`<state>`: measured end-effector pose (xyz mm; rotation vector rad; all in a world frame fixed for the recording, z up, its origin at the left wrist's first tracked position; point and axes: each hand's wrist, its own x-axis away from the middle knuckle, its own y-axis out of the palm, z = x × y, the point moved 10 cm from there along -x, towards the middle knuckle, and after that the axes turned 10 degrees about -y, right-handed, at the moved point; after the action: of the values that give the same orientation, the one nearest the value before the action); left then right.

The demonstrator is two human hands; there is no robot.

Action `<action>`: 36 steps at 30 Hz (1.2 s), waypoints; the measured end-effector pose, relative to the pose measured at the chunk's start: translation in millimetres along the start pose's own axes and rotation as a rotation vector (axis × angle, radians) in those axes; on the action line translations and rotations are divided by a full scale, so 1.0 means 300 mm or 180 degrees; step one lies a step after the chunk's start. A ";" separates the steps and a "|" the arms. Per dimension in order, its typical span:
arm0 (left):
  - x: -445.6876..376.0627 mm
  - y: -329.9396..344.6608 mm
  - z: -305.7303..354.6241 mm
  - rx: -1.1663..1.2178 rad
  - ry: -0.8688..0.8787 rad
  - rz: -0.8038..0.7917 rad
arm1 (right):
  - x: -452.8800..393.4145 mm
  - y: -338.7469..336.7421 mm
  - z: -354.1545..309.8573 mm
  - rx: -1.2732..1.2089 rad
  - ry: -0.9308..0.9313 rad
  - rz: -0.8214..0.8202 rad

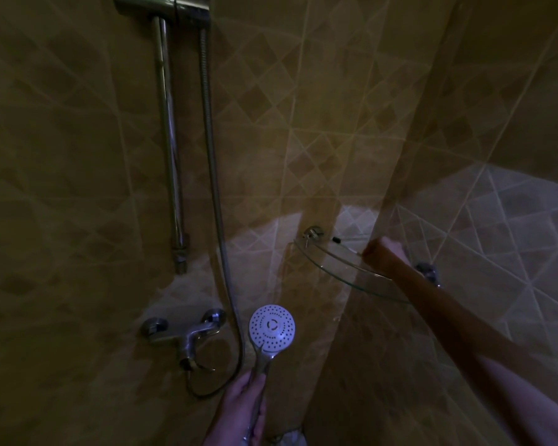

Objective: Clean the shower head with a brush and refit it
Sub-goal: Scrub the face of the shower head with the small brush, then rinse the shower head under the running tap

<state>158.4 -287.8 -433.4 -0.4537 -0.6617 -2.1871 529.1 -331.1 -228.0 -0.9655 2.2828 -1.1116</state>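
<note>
- dim tiled shower corner, seen from above; light falls only on the lower part of the walls.
- left hand (244, 410) at the bottom centre of the frame, fingers wrapped closed around the chrome handle of the shower head (272, 328).
- shower head sits just above that hand, its white round spray face with rows of small holes turned up toward the camera, off the wall bracket.
- metal hose (215, 194) runs from the top of the frame down the wall, loops under the mixer and comes back toward the handle.
- mixer tap (187, 336) on the wall at lower left of centre, just left of the shower head.
- riser rail (171, 149) vertical in the upper left, its holder bracket (163, 6) at the top edge.
- right hand (390, 249) reaches to the right of centre, over the glass corner shelf (332, 262); seen from behind the forearm, so cannot tell how far it is open or whether it holds anything.
- shelf is fixed in the corner by chrome clips; its contents are too dark to make out.
</note>
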 end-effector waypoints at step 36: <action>0.468 -0.480 1.199 0.0687 0.2397 -0.0083 | 0.009 -0.037 -1.369 -0.1724 -0.2155 0.0742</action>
<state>-3.9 -78.1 -118.1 0.4806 -0.4640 -2.0607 275.4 -128.3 23.5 -1.0223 2.0491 -0.0199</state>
